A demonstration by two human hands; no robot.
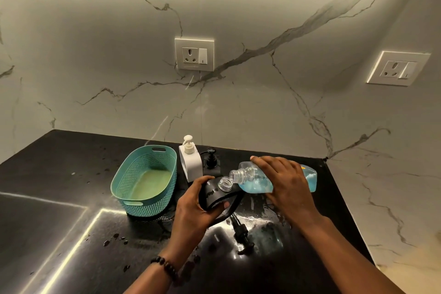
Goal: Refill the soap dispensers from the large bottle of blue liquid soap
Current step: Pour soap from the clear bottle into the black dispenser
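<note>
Left hand (198, 200) grips the black dispenser (218, 194); right hand (284, 181) clasps the tipped soap bottle (255, 180), mouth just above the dispenser's neck.

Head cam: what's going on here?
A person is refilling a black dispenser, gripped in the left hand. The right hand tips the large soap bottle, its open neck at the dispenser's mouth. A black pump lies on the wet counter; a white dispenser stands behind.
</note>
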